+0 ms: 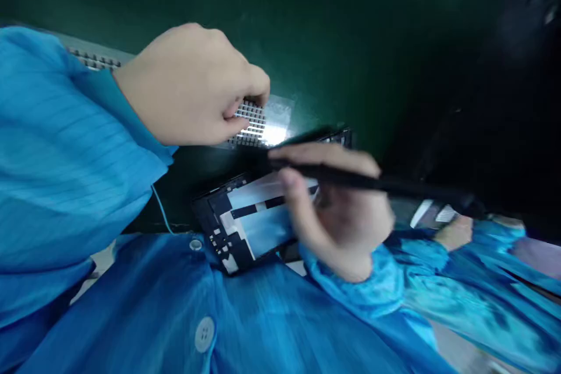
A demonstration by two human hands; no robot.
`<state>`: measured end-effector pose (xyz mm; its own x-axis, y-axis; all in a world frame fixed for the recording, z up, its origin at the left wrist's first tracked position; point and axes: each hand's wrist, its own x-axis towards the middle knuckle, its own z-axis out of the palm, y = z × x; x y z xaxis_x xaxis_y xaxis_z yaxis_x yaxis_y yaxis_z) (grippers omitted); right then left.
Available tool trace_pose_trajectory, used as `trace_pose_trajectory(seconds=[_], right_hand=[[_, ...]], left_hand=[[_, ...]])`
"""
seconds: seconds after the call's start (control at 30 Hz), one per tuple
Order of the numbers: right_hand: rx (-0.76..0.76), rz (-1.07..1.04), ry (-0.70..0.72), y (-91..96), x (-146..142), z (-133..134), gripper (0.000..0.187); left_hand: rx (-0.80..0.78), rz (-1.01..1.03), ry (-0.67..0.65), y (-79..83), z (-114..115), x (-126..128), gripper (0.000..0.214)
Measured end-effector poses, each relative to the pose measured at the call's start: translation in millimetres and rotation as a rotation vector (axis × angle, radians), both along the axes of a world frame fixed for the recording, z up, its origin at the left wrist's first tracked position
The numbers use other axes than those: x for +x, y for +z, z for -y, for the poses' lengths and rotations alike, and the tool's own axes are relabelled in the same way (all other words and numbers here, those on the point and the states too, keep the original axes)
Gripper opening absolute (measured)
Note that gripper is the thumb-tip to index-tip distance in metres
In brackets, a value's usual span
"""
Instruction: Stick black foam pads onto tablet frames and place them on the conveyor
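Observation:
My left hand [188,87] is closed at the edge of a clear sheet [280,111], which carries rows of small grey pieces [249,123]. Thumb and forefinger press on the sheet, partly covering the rows. In my right hand [342,204] is a long black pen-like tool [394,186], smeared by motion; its tip points left toward the sheet, and I cannot make out its end. Beneath that hand lies an opened flat electronic device [267,225], dark-framed with silvery panels and small white parts. It rests tilted at the table's near edge, against my blue coat.
The dark green table [328,29] stretches ahead. Another sheet of small pieces [96,60] lies behind my left sleeve. To the right, a co-worker's hand [456,232] and blue sleeve are close to a pale device [427,213]. A thin blue cord [162,208] hangs by my left cuff.

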<state>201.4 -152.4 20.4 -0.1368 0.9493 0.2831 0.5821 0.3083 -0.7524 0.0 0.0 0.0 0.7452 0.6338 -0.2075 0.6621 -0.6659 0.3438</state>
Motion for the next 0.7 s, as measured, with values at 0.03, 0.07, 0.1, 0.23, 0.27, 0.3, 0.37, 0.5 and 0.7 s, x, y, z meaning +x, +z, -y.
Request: trace_pose_trajectory(seconds=[0.03,0.07,0.1,0.23,0.27,0.3,0.37,0.5,0.7], right_hand=[[-0.044,0.007,0.02,-4.7,10.6,-19.5,0.022],[-0.085,0.011,0.041,-9.1,20.6,-37.8,0.016],[-0.124,0.011,0.061,-13.2,29.3,-53.5,0.012],[-0.256,-0.027,0.154,-25.2,45.3,-82.3,0.016],[-0.266,-0.046,0.16,-26.9,45.5,-82.3,0.017],[-0.271,-0.068,0.157,-27.9,44.8,-81.0,0.019],[-0.277,-0.104,0.145,-28.3,42.9,-78.1,0.02],[-0.302,-0.084,0.131,-24.6,41.2,-81.8,0.02],[-0.237,-0.314,-0.016,-20.4,38.7,-60.0,0.008]], left_hand=[[0.019,0.028,-0.013,-2.7,0.9,0.1,0.049],[0.032,0.049,-0.021,-5.0,1.7,0.2,0.049],[0.038,0.063,-0.025,-6.8,2.3,0.4,0.048],[-0.012,0.047,0.008,-7.2,2.5,1.6,0.047],[-0.027,0.037,0.017,-6.4,2.5,1.8,0.047],[-0.034,0.036,0.02,-5.7,2.6,1.8,0.046],[-0.03,0.063,0.016,-5.2,2.8,1.2,0.045],[0.001,0.123,-0.011,-7.9,2.9,-1.6,0.04],[0.046,0.076,-0.031,-9.9,1.0,-1.5,0.041]])
